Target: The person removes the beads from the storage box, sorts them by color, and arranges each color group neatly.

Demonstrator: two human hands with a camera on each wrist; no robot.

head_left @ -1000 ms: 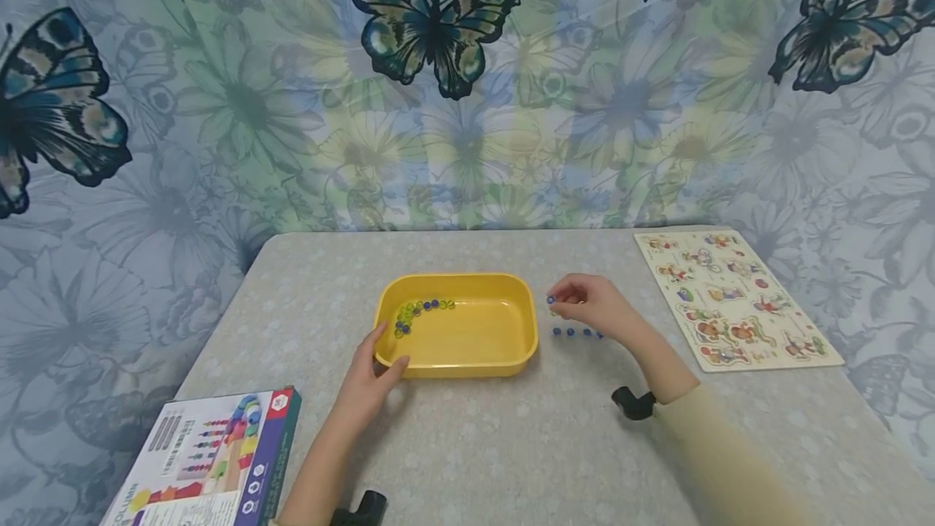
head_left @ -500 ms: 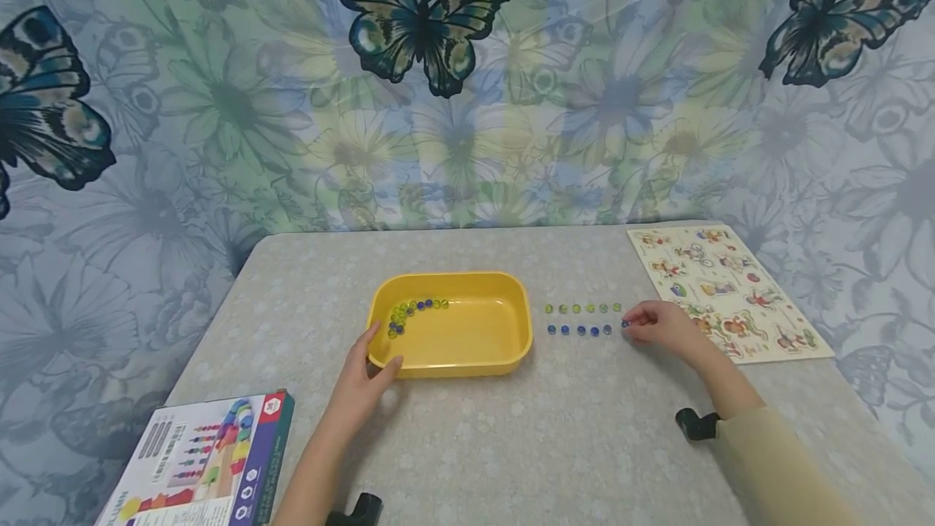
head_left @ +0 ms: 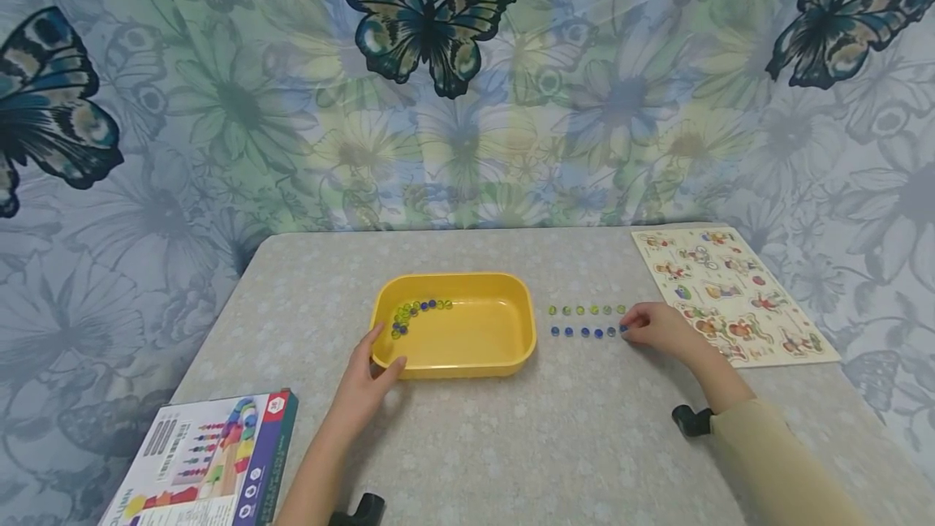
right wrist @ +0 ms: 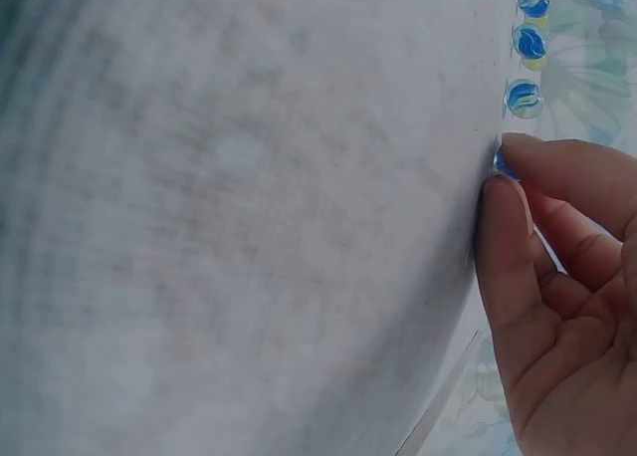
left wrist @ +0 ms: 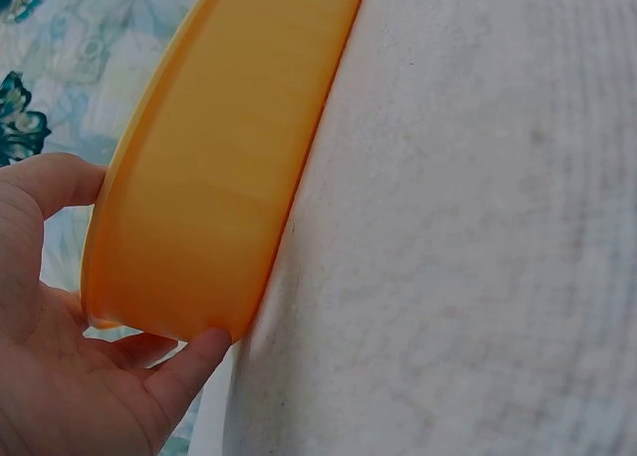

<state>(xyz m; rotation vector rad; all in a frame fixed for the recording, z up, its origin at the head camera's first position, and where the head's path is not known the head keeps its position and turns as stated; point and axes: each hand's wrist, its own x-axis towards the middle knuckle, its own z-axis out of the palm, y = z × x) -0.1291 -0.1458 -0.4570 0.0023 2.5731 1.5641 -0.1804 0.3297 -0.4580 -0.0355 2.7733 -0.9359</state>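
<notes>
On the table right of the yellow tray (head_left: 467, 364), my right hand (head_left: 668, 329) pinches a blue marble (head_left: 623, 330) between thumb and fingertip, at the right end of a row of blue marbles (head_left: 585, 333). The right wrist view shows this marble (right wrist: 506, 164) partly covered by the fingers, down at the table surface. Behind that row runs a second row, of yellow-green marbles (head_left: 580, 310). My left hand (head_left: 365, 376) grips the tray's near left corner; in the left wrist view thumb and fingers spread over its wall (left wrist: 209, 177).
Inside the tray, green and blue marbles (head_left: 412, 309) gather along the left and back. A wooden picture puzzle board (head_left: 730, 291) lies at the table's right. A toy box (head_left: 204, 461) sits front left. Patterned butterfly cloth (head_left: 467, 153) hangs behind the table.
My right hand has moved right from near the tray to the end of the blue row, bringing a blue marble down into line there. The left hand stays on the tray.
</notes>
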